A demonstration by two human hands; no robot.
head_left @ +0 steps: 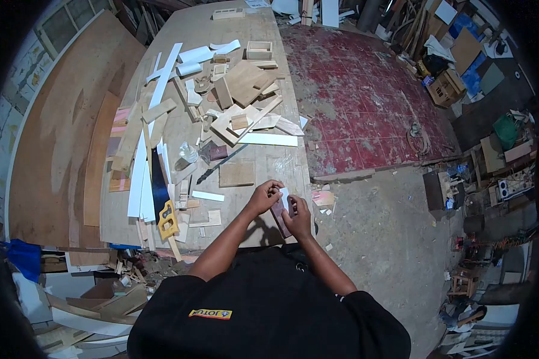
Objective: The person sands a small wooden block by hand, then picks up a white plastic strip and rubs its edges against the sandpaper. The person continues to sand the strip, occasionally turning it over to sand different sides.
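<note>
Near the front right edge of the wooden table (263, 170), my left hand (265, 197) and my right hand (299, 218) hold a small white piece (284, 198) between them. Its upper left side is at my left fingers, its right side at my right fingers. Below it lies a dark reddish-brown strip (281, 221), partly covered by my hands. Both hands have their fingers bent and pressed in. A flat square wooden board (236, 174) lies beyond my left hand, and a short white strip (208, 196) is to its left.
A yellow-handled saw (168, 221) lies at the table's left front. Long white strips (142, 173), wood pieces (244, 82) and a small open wooden box (259, 50) are farther back. A clear plastic bottle (187, 153) stands mid-table. Red floor (365, 102) lies right of the table.
</note>
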